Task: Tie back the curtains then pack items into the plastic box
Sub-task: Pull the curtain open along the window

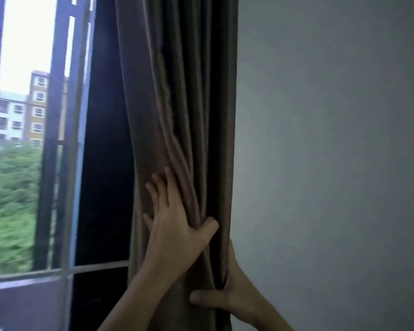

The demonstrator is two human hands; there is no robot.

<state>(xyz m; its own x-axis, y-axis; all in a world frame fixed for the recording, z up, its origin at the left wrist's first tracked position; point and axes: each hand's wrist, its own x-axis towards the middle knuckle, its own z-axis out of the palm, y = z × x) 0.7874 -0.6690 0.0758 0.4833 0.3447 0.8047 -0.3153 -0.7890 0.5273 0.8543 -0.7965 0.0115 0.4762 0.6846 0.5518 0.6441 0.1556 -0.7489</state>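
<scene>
We bunch the brown curtain (177, 103) beside the window (34, 139) — left hand (177, 225) spread flat, right hand (227, 295) gripping its edge.

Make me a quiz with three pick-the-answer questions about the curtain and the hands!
1. Where is the window?
A. left of the curtain
B. right of the curtain
C. behind the wall

2. What colour is the curtain?
A. white
B. brown
C. red

3. What are the hands doing?
A. hanging free
B. gathering the curtain
C. holding a box

Answers: 1 A, the glass shows at the left, the grey wall at the right. 2 B, its folds are brown. 3 B, the left hand presses the folds and the right hand wraps the edge.
</scene>
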